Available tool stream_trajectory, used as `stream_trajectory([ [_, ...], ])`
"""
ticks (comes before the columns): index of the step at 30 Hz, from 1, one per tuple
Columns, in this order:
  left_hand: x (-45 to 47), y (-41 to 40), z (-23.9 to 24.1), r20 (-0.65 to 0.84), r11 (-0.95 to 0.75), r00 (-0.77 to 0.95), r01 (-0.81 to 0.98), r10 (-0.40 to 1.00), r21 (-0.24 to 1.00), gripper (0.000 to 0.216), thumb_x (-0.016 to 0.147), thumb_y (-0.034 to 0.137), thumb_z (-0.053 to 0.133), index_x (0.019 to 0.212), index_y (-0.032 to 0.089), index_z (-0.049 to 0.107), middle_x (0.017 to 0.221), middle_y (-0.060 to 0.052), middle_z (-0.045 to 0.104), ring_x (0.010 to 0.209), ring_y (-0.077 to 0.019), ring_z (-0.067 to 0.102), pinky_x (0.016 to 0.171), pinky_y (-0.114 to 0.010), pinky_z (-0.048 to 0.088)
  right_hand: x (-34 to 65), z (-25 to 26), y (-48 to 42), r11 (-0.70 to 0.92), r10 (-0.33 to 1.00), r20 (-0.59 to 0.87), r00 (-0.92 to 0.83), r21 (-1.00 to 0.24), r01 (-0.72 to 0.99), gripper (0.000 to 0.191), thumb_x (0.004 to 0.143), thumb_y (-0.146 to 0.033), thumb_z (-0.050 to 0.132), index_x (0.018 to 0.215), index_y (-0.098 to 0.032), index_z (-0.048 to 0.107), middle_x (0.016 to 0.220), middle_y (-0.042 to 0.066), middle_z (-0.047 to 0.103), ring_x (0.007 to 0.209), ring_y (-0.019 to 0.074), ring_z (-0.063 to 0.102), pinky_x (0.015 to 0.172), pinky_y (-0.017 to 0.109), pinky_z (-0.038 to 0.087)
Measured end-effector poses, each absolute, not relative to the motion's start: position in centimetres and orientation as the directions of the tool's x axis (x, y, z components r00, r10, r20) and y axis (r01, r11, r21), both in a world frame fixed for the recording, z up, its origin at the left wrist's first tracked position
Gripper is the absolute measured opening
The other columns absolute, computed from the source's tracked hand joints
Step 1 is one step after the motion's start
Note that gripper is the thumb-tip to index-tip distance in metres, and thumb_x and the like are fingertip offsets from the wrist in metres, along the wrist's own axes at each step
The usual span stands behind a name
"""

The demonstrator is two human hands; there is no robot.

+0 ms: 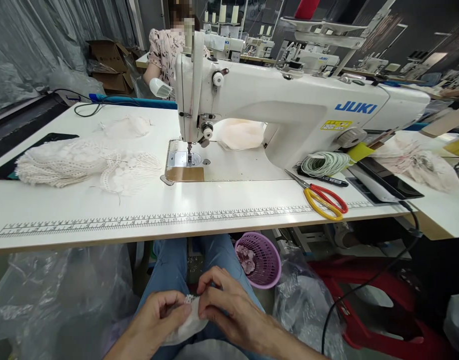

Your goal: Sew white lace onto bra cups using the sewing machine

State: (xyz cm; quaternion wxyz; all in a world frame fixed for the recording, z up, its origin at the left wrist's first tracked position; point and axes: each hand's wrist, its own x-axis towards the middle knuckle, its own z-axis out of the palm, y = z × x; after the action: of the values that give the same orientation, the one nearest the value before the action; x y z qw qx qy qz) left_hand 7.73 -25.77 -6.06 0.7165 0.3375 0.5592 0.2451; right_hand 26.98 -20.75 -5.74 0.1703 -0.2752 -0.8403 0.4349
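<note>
Low over my lap, below the table edge, both hands pinch a small white lace piece (188,320). My left hand (156,317) grips its left side with closed fingers. My right hand (225,302) pinches its upper right edge. On the white table (229,200) above stands a white JUKI sewing machine (289,105). Piles of white lace (83,162) lie to the left of its needle.
Red and yellow scissors (323,197) and a coil of pale cord (323,162) lie at the right of the machine. A purple basket (261,260) stands under the table, with clear plastic bags (57,295) at either side. Another person (165,47) sits behind the machine.
</note>
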Motion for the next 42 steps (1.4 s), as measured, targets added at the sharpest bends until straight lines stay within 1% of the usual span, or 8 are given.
stream_trajectory([
  [5,7.4,-25.6,-6.6,-0.594,0.591,0.262,0.100,0.761,0.800,0.048,0.073,0.062,0.056,0.060,0.018,0.042,0.058,0.006,0.026,0.056,-0.0104,0.020,0.051,-0.026,0.014,29.0,-4.6,-20.7,0.522,0.510,-0.028,-0.860,-0.784,0.336,0.011,0.081,-0.028,0.065,0.080,-0.019,0.059,0.118,0.003,0.046,0.106,0.0185,0.045,0.090,0.031,0.036],
  [8,7.5,-25.4,-6.7,-0.562,0.539,0.293,0.164,0.774,0.826,0.045,0.077,0.059,0.052,0.062,0.017,0.045,0.060,0.005,0.027,0.057,-0.0112,0.022,0.051,-0.026,0.017,29.2,-4.3,-20.2,0.441,0.603,0.005,-0.797,-0.836,0.328,0.026,0.084,-0.038,0.060,0.071,-0.017,0.056,0.103,0.004,0.055,0.093,0.0161,0.050,0.082,0.029,0.038],
  [11,7.7,-25.2,-6.2,-0.541,0.483,0.314,0.247,0.780,0.840,0.042,0.079,0.055,0.049,0.062,0.017,0.047,0.062,0.005,0.028,0.057,-0.0115,0.025,0.052,-0.025,0.019,28.3,-4.5,-19.4,0.306,0.710,0.001,-0.705,-0.901,0.308,0.022,0.090,-0.036,0.051,0.080,-0.016,0.057,0.085,0.003,0.058,0.081,0.0134,0.053,0.073,0.025,0.040],
  [16,7.8,-25.3,-5.4,-0.519,0.421,0.306,0.333,0.798,0.844,0.038,0.080,0.051,0.048,0.065,0.016,0.055,0.063,0.003,0.035,0.060,-0.0128,0.031,0.054,-0.024,0.024,26.7,-5.6,-18.8,0.305,0.547,-0.061,-0.835,-0.914,0.267,0.020,0.086,-0.035,0.058,0.091,-0.016,0.062,0.086,0.003,0.063,0.083,0.0148,0.056,0.082,0.028,0.037],
  [22,7.2,-25.5,-6.3,-0.516,0.433,0.350,0.289,0.782,0.854,0.032,0.073,0.047,0.059,0.069,0.015,0.059,0.065,0.003,0.039,0.063,-0.0138,0.035,0.057,-0.024,0.026,26.8,-6.3,-18.9,-0.080,0.512,-0.292,-0.808,-0.952,0.294,0.016,0.081,-0.029,0.060,0.081,-0.014,0.065,0.068,-0.001,0.058,0.063,0.0100,0.050,0.059,0.019,0.038],
  [27,6.4,-25.5,-6.3,-0.569,0.465,0.364,0.338,0.737,0.818,0.027,0.070,0.043,0.063,0.070,0.017,0.061,0.067,0.004,0.040,0.064,-0.0138,0.035,0.059,-0.023,0.027,27.1,-6.4,-18.7,-0.251,0.426,-0.336,-0.840,-0.936,0.247,0.017,0.078,-0.028,0.062,0.082,-0.012,0.064,0.070,-0.001,0.056,0.062,0.0085,0.047,0.057,0.018,0.037],
  [32,6.3,-25.3,-5.6,-0.602,0.512,0.373,0.319,0.706,0.798,0.032,0.063,0.048,0.068,0.070,0.018,0.061,0.067,0.003,0.043,0.064,-0.0145,0.036,0.058,-0.023,0.027,26.7,-6.4,-18.6,-0.283,0.403,-0.363,-0.840,-0.922,0.263,0.018,0.078,-0.030,0.063,0.080,-0.012,0.064,0.069,-0.001,0.055,0.062,0.0085,0.046,0.057,0.018,0.037],
  [42,7.2,-25.1,-6.0,-0.564,0.454,0.324,0.356,0.759,0.816,0.025,0.071,0.037,0.059,0.058,0.016,0.058,0.062,0.005,0.031,0.056,-0.0113,0.029,0.052,-0.024,0.020,26.7,-6.8,-18.8,-0.200,0.425,-0.336,-0.840,-0.940,0.275,0.022,0.077,-0.032,0.063,0.086,-0.013,0.066,0.068,-0.001,0.055,0.061,0.0085,0.046,0.055,0.017,0.036],
])
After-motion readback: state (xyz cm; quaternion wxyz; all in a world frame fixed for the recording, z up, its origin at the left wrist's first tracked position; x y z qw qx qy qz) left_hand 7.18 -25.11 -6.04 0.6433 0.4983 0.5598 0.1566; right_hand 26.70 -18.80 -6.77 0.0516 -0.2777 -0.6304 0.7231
